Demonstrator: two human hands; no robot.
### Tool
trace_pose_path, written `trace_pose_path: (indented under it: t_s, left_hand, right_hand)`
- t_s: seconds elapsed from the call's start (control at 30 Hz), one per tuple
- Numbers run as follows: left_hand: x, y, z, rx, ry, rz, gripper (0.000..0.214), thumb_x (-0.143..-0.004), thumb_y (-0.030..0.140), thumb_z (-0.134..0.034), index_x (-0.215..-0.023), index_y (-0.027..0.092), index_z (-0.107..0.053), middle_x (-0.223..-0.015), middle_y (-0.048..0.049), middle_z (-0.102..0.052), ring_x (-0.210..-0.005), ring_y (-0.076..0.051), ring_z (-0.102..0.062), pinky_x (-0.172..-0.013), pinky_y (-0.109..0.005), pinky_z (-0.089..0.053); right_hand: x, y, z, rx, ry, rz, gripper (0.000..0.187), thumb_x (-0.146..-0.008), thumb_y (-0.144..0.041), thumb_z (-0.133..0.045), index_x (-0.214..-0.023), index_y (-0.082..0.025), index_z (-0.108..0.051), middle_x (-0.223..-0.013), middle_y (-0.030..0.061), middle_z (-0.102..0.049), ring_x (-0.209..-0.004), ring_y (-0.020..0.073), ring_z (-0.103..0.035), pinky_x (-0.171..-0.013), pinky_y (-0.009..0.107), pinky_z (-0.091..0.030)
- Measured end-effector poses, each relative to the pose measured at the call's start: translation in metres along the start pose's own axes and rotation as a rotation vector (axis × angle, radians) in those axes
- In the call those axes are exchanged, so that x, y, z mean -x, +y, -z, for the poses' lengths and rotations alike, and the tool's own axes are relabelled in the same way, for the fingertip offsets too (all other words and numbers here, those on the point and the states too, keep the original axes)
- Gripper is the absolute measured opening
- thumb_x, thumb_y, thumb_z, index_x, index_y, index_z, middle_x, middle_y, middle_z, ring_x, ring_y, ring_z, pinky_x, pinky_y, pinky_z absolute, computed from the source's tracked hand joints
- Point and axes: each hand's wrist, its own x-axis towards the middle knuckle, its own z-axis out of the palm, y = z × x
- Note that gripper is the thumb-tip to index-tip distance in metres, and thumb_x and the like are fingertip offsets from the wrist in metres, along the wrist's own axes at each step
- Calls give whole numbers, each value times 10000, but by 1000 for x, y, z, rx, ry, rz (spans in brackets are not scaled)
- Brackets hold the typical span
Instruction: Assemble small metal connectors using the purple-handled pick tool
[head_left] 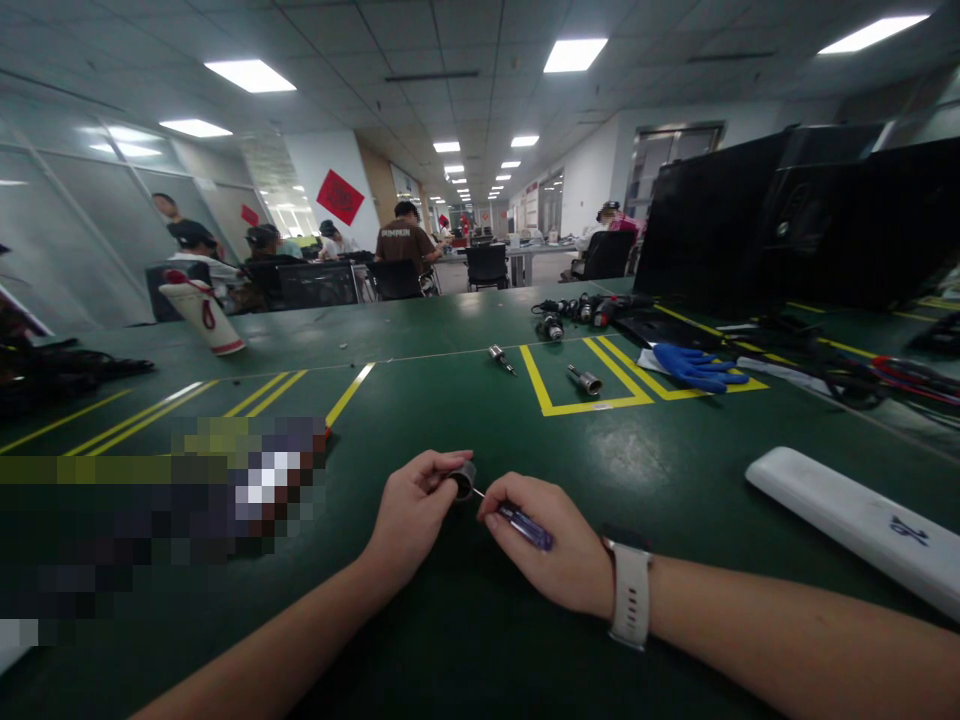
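My left hand point(415, 503) is closed around a small grey metal cylinder point(464, 480), its open end turned toward my right hand. In my right hand point(551, 535) a screwdriver point(529, 527) with a purple, see-through handle is gripped, and its thin shaft points at the cylinder's opening. Whether the tip touches the inside cannot be made out. Beyond my hands lie a metal part with a thin pointed end point(502, 360) and a metal cup-like part with a stem point(585, 379), the latter inside a yellow taped outline.
Blue glove point(697, 368), cables point(847, 385) and a black monitor point(712, 220) occupy the right. A long white case point(855, 525) lies near my right forearm. More metal parts point(577, 312) sit farther back. At the far left stands a pale tapered container point(204, 315). People sit beyond the green table point(360, 600).
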Motion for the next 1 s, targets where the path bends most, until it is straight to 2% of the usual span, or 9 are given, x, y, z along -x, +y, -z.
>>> trace_pose_path:
  t_s: [0.2,0.4,0.5,0.63,0.7,0.9,1.0]
  left_hand:
    - [-1,0,1,118,-8,79,174,-652,131,-581,-818,146,-630,-1033,-78,-676,-920,-215,-636,-794,-369,-521]
    - [-11,-12,10,282,-103,98,526,-592,50,-654,-1096,166,-557,-1015,-62,-667,-912,-194,-637,-866,-353,-476]
    - [-18,-16,14,125,-81,19,509,-617,120,-680,-1107,165,-551,-1002,-60,-647,-938,-200,-620,-864,-363,-471]
    - [-31,-18,19,-189,32,-199,435,-619,214,-700,-1041,194,-596,-1003,-44,-587,-931,-214,-588,-763,-347,-492]
    - [-38,-20,21,-296,40,-270,358,-645,259,-688,-988,189,-609,-968,-44,-567,-881,-211,-578,-719,-336,-482]
    - [-61,-26,19,-336,22,-346,226,-680,286,-659,-858,195,-555,-851,-7,-556,-816,-194,-534,-739,-320,-420]
    - [-71,-25,11,-298,-17,-340,191,-718,303,-617,-825,197,-498,-736,30,-542,-690,-157,-523,-634,-270,-417]
  right_hand:
    - [1,-1,0,-14,0,-24,78,-811,-126,-504,-817,-188,-551,-770,-5,-599,-701,122,-558,-644,243,-421]
    - [0,-7,9,-106,113,2,80,-794,-131,-508,-801,-178,-572,-735,14,-603,-687,138,-565,-643,261,-438]
    - [-2,-8,12,-178,128,1,79,-796,-137,-502,-801,-171,-573,-735,23,-610,-674,141,-567,-634,269,-444]
    - [-10,-5,15,-297,117,-56,65,-807,-158,-507,-796,-170,-570,-756,23,-618,-686,144,-572,-632,280,-450]
    - [-17,-3,16,-400,121,-112,59,-813,-175,-507,-802,-169,-565,-770,24,-620,-708,149,-580,-645,291,-461]
    - [-48,4,14,-682,209,-238,49,-763,-206,-559,-747,-162,-547,-695,6,-606,-653,132,-570,-616,273,-459]
    - [-67,11,11,-730,211,-217,137,-775,-282,-551,-711,-160,-548,-635,-4,-585,-599,125,-551,-577,259,-443]
